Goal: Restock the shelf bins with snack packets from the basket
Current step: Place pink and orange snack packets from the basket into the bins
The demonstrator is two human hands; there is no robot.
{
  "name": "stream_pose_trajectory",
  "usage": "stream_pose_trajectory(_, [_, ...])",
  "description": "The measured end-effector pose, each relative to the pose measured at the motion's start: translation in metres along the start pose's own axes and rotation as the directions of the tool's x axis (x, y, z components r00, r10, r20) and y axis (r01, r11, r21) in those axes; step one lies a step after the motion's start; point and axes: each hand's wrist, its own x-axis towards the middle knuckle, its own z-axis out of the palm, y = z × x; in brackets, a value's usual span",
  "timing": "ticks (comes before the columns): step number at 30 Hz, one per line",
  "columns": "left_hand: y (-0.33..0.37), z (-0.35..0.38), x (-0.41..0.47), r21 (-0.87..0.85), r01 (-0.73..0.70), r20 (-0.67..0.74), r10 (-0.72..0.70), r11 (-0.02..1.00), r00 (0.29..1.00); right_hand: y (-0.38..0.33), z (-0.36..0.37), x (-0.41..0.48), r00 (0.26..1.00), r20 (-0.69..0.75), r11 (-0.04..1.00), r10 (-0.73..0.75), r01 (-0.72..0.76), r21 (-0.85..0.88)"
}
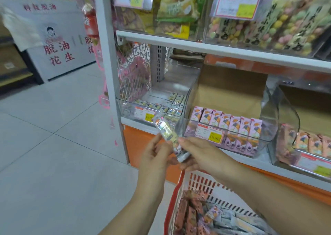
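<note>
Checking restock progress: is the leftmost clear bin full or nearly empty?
Nearly empty: the clear bin holds only a thin layer of small packets.

Red-and-white slotted basket [195, 182]; pink packets [232, 125] in a clear bin [268, 138]; orange shelf base [141, 145]; pale grey floor tiles [44, 145].

A white carton [59, 43] with red lettering stands on the pale tiled floor [44, 136].

Both hands [155, 154] [198, 154] pinching snack packets [169, 136], clear shelf bin [154, 98], red basket [180, 190] below
</note>
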Motion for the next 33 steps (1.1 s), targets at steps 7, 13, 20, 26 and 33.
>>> stream_pose_trajectory(7, [0.050,0.007,0.084,0.315,-0.266,-0.072,0.302,0.911,0.951,-0.041,-0.046,0.057,0.868,-0.047,0.603,-0.494,0.304,-0.738])
stream_pose_trajectory(13, [0.067,0.017,0.191,0.672,-0.300,-0.013,0.416,0.677,0.909,-0.018,-0.085,0.109,0.894,0.083,0.335,-0.439,0.249,-0.909])
stream_pose_trajectory(20, [0.037,0.040,0.281,0.887,-0.118,0.044,0.173,0.446,0.984,0.004,-0.084,0.120,0.829,0.076,0.445,-0.554,0.372,-0.815])
stream_pose_trajectory(26, [0.016,0.045,0.314,0.990,-0.058,0.063,-0.028,0.131,0.998,0.009,-0.087,0.122,0.833,0.089,0.494,-0.547,0.407,-0.768])
stream_pose_trajectory(33, [0.003,0.045,0.319,0.911,-0.248,0.170,-0.248,-0.330,0.954,0.007,-0.085,0.118,0.840,0.095,0.515,-0.535,0.413,-0.751])
